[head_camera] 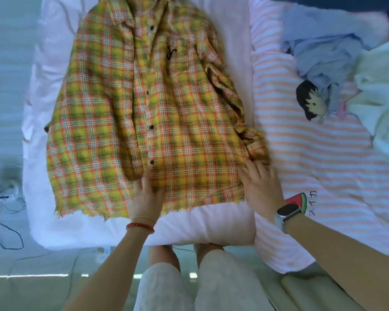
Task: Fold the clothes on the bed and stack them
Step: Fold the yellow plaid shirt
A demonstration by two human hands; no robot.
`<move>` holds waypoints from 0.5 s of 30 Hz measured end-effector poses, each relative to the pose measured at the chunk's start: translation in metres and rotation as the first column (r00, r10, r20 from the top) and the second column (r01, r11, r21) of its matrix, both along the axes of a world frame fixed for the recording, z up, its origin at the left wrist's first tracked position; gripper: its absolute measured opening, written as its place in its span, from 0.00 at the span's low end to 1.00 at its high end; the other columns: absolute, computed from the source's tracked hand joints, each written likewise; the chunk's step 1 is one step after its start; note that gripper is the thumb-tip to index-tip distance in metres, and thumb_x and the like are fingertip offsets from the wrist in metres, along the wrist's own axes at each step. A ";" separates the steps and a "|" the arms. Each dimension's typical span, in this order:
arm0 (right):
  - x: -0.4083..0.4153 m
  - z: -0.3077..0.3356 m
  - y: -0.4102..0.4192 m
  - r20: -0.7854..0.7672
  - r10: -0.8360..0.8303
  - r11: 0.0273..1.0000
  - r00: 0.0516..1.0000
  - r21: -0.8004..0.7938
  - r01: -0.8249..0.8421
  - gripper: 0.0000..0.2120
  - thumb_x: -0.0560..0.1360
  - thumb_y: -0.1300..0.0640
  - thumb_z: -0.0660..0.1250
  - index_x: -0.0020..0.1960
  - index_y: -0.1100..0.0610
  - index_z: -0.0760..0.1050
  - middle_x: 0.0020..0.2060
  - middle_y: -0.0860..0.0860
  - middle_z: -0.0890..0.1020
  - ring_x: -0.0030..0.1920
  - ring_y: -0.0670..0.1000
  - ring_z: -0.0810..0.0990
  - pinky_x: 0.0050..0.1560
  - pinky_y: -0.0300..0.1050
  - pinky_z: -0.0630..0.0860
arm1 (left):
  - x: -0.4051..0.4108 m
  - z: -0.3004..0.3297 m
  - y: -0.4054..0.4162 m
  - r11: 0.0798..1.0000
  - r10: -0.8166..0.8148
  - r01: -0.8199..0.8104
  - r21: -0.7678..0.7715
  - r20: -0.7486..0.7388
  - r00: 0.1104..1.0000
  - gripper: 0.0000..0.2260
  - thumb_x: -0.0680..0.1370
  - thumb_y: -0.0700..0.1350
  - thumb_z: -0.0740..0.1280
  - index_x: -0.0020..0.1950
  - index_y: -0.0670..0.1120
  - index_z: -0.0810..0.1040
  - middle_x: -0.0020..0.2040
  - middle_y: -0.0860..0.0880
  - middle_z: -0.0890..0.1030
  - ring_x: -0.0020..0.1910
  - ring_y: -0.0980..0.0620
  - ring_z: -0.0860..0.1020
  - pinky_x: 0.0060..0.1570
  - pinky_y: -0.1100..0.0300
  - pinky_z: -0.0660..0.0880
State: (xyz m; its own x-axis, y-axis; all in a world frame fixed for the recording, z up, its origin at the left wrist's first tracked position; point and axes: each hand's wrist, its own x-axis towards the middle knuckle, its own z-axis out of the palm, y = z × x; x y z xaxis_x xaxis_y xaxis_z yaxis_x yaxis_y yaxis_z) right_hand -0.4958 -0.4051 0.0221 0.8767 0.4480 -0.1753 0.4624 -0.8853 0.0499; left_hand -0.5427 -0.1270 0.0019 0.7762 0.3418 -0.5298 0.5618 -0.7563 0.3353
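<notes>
A yellow and orange plaid shirt (144,104) lies front up on the pale pink bed (222,223), collar at the far end, black buttons down the middle. Its right sleeve is folded in along the right side. My left hand (145,197) rests flat on the hem near the button line. My right hand (262,184) lies flat, fingers spread, at the shirt's lower right corner, beside the sleeve cuff. Neither hand grips cloth that I can see.
A pink and white striped blanket (323,164) covers the bed's right side. On it sit a crumpled light blue garment (323,48) with a cartoon head print (310,102) and a pale cream garment (382,104). Cables (7,230) lie on the floor at left.
</notes>
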 end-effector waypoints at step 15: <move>-0.012 -0.035 0.059 -0.154 0.197 0.980 0.968 0.044 -0.192 0.35 0.59 0.41 0.77 0.62 0.53 0.76 0.51 0.57 0.80 0.51 0.59 0.80 0.54 0.67 0.73 | -0.007 0.016 0.021 0.572 0.618 -0.635 -0.519 -0.236 0.750 0.13 0.77 0.37 0.64 0.61 0.43 0.71 0.40 0.44 0.80 0.30 0.55 0.79 0.30 0.63 0.77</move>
State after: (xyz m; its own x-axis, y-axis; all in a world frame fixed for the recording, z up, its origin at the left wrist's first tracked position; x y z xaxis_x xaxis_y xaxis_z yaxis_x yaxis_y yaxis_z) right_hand -0.5079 -0.3464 -0.0129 0.7346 0.6141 -0.2886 0.6259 -0.7775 -0.0612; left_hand -0.5496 -0.1060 0.0180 0.4635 0.3897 -0.7958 0.8391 0.0957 0.5356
